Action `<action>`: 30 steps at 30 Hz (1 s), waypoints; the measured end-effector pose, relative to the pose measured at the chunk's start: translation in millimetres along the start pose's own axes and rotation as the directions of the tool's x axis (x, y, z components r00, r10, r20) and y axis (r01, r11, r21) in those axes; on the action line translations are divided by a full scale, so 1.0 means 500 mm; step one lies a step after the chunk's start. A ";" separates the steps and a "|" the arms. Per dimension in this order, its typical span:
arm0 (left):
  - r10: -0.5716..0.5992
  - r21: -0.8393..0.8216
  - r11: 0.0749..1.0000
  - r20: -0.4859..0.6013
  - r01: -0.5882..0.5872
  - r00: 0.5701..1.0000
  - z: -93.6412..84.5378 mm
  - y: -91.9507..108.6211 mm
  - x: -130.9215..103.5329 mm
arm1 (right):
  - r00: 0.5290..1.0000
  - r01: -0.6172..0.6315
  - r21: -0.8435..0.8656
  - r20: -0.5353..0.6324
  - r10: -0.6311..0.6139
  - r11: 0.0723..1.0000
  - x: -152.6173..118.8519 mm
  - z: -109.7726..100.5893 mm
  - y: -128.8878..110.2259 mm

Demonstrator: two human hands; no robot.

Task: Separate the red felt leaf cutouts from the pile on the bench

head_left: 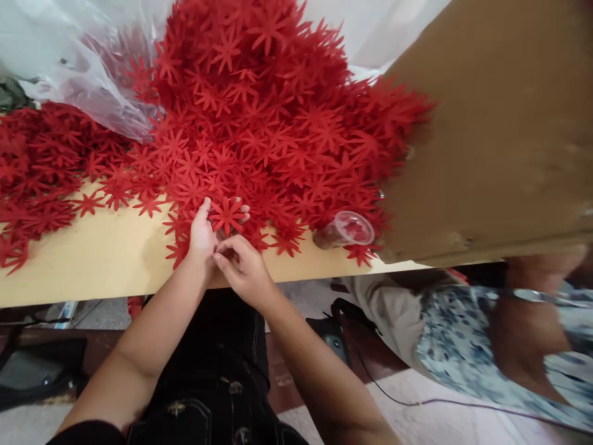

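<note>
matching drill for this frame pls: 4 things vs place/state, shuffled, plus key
1 left hand
2 clear cup
3 cardboard sheet
4 plastic bag

A lying on its side at the table edge
B far left, behind the red pile
C holding a red flower cutout
D on the right, over the table corner

Pairs: 1-C, 2-A, 3-D, 4-B

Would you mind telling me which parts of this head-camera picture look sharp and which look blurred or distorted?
Head view: the red flower cutouts and both hands, left hand and right hand, are sharp; the cardboard sheet and another person's arm at right are smeared; the table edge bows from lens distortion.
</note>
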State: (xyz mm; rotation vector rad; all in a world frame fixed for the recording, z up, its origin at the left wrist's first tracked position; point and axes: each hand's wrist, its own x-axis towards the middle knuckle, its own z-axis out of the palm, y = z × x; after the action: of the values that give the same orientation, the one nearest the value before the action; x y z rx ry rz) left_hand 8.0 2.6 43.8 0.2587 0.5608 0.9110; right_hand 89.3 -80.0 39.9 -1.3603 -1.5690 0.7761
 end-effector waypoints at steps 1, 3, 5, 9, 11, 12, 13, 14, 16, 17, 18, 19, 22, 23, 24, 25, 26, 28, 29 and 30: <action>-0.010 -0.010 1.000 0.012 0.011 1.000 -0.003 0.001 0.001 | 0.998 0.050 -0.116 -0.041 -0.055 0.992 -0.007 0.021 0.001; -0.007 -0.032 0.999 0.034 0.008 0.999 -0.009 0.004 0.003 | 0.977 0.131 -0.271 -0.126 -0.170 0.954 -0.020 0.053 0.005; 0.035 -0.050 0.998 0.044 -0.033 0.998 -0.016 0.005 0.003 | 0.950 0.188 -0.352 -0.172 -0.261 0.917 -0.027 0.072 0.010; 0.070 -0.038 0.997 0.068 -0.067 0.995 -0.022 0.003 -0.001 | 0.900 0.278 -0.466 -0.180 -0.397 0.840 -0.033 0.083 0.020; 0.063 -0.027 0.998 0.100 -0.061 0.993 -0.019 0.001 -0.005 | 0.910 0.284 -0.477 -0.140 -0.391 0.831 -0.034 0.080 0.021; 0.063 -0.027 0.998 0.112 -0.060 0.992 -0.017 0.001 -0.007 | 0.919 0.280 -0.479 -0.118 -0.377 0.832 -0.035 0.078 0.021; 0.062 -0.029 0.998 0.118 -0.059 0.991 -0.014 0.001 -0.009 | 0.928 0.275 -0.474 -0.095 -0.359 0.837 -0.036 0.073 0.021; 0.060 -0.030 0.998 0.117 -0.056 0.991 -0.012 0.000 -0.011 | 0.937 0.273 -0.459 -0.072 -0.342 0.846 -0.038 0.068 0.021; 0.064 -0.029 0.998 0.088 -0.062 0.994 -0.007 -0.001 -0.013 | 0.952 0.263 -0.364 -0.050 -0.301 0.893 -0.040 0.052 0.023; 0.070 -0.028 0.997 0.068 -0.068 0.995 -0.006 -0.002 -0.013 | 0.961 0.235 -0.277 -0.075 -0.265 0.932 -0.039 0.042 0.024; 0.074 -0.029 0.997 0.055 -0.072 0.996 -0.005 -0.003 -0.012 | 0.968 0.187 -0.173 -0.133 -0.211 0.967 -0.037 0.032 0.027; 0.074 -0.031 0.997 0.050 -0.073 0.996 -0.003 -0.005 -0.011 | 0.967 0.129 -0.057 -0.214 -0.138 0.990 -0.031 0.023 0.031; 0.052 -0.018 0.999 0.082 -0.051 0.995 0.001 -0.010 -0.008 | 0.909 -0.015 0.283 -0.396 0.131 0.959 0.003 0.006 0.047; 0.051 -0.007 0.999 0.102 -0.051 0.993 0.003 -0.013 -0.008 | 0.894 -0.033 0.370 -0.404 0.193 0.929 0.019 0.006 0.053; 0.059 0.005 0.998 0.126 -0.060 0.990 0.004 -0.016 -0.008 | 0.888 -0.044 0.440 -0.394 0.237 0.897 0.035 0.008 0.057; 0.070 0.017 0.997 0.149 -0.073 0.986 0.006 -0.019 -0.008 | 0.884 -0.047 0.492 -0.384 0.266 0.869 0.051 0.012 0.060; 0.085 0.027 0.995 0.164 -0.091 0.983 0.007 -0.022 -0.009 | 0.877 -0.044 0.529 -0.385 0.286 0.847 0.065 0.017 0.061; 0.118 0.044 0.991 0.160 -0.127 0.980 0.010 -0.026 -0.011 | 0.860 -0.020 0.565 -0.410 0.302 0.825 0.084 0.027 0.057; 0.125 0.046 0.990 0.147 -0.133 0.981 0.011 -0.027 -0.012 | 0.856 -0.012 0.567 -0.419 0.301 0.824 0.089 0.030 0.054; 0.122 0.044 0.991 0.132 -0.128 0.984 0.013 -0.027 -0.013 | 0.856 -0.007 0.563 -0.423 0.296 0.826 0.092 0.031 0.050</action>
State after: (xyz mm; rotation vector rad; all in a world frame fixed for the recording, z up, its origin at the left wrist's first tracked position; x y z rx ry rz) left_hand 17.5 -10.5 45.4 0.4006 0.4528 0.9945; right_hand 85.6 -28.8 21.5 -1.1388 -0.7474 0.8113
